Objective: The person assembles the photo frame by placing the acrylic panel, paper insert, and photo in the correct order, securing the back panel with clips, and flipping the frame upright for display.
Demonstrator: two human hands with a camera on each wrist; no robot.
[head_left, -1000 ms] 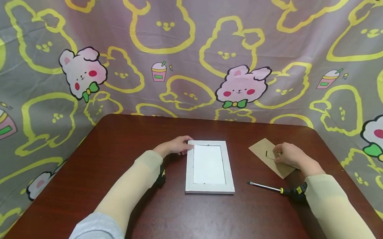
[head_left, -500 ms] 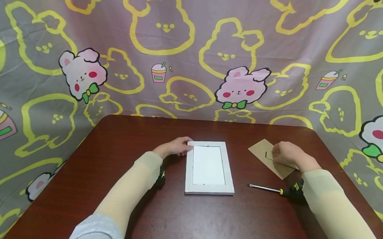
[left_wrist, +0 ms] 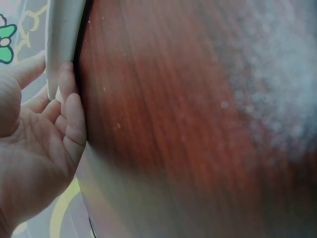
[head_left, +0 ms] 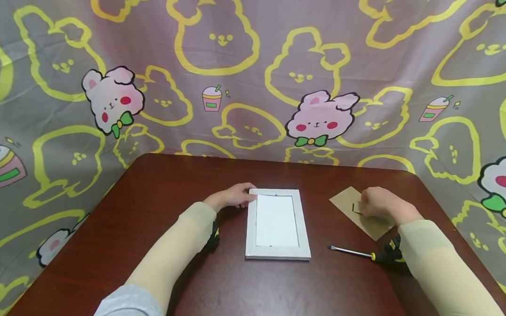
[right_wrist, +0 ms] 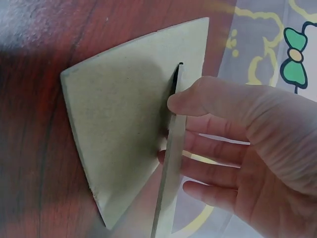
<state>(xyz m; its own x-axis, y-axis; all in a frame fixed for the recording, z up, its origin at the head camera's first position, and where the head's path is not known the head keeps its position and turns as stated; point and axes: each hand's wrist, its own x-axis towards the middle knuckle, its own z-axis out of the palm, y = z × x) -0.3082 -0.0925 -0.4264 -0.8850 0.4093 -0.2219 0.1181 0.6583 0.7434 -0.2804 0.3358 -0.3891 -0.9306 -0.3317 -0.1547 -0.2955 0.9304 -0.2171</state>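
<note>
A white picture frame (head_left: 278, 252) lies on the table with a white sheet (head_left: 277, 220) in its opening. My left hand (head_left: 236, 196) grips its far left corner, thumb on one face and fingers at the edge, as the left wrist view shows. To the right lies a thin brown backing board (head_left: 347, 200). A narrow stand leg (right_wrist: 172, 158) juts up from that board. My right hand (head_left: 380, 202) pinches the leg between thumb and fingers; in the head view the hand covers most of it.
A screwdriver (head_left: 355, 251) with a metal shaft lies below the board, its handle partly hidden near my right wrist. A dark red wooden table (head_left: 323, 293) carries everything. Patterned cloth (head_left: 256, 73) hangs behind and at both sides.
My right wrist has shifted slightly forward and left, its hand turning a little while still pinching the stand leg. The left hand and the picture frame stay in place.
</note>
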